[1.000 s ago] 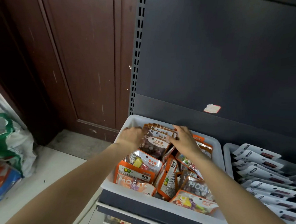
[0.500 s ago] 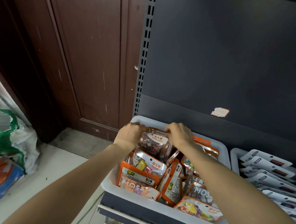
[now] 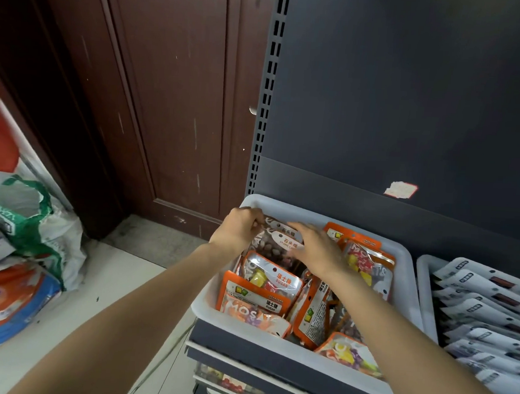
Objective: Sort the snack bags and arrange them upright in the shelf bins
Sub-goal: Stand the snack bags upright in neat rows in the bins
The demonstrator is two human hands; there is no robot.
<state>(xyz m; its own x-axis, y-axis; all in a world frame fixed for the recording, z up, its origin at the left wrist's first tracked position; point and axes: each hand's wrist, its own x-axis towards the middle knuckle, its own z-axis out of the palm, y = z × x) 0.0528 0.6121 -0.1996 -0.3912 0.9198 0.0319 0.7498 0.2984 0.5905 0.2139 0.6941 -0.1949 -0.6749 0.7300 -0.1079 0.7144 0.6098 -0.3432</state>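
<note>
since half a second ago the stone candy bags (image 3: 283, 244) stand more upright at the far left corner of the white bin (image 3: 406, 287), so this row looks almost arranged. the left hand (image 3: 238, 229) pinches their top edge; the right hand (image 3: 316, 250) lies flat, fingers nearly straight, pressing their front.

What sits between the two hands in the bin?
In the head view, the stone candy bags stand between the left hand and right hand, at the back of the white bin; both hands touch them.
</note>
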